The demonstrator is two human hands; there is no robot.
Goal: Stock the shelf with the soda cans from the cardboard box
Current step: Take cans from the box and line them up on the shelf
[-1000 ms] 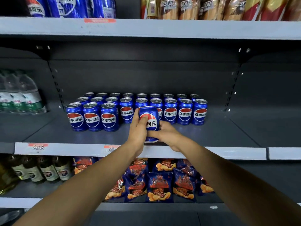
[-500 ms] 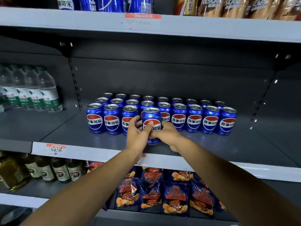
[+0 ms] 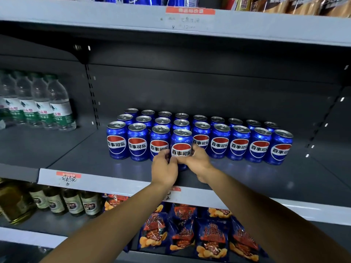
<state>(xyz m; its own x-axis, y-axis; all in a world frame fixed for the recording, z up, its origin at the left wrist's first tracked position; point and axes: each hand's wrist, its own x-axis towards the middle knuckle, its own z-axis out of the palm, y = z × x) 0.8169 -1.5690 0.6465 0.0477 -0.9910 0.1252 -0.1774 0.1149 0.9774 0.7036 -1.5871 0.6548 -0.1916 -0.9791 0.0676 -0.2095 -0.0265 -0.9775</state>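
Both hands, left hand and right hand, have fingers clamped on the soda can, label facing outward, seating it in the front-row gap on the shelf, probably to square it with its neighbours

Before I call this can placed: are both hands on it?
Touching. The head view shows the left hand and the right hand with fingers wrapped around the lower part of the soda can, which stands upright on the shelf.
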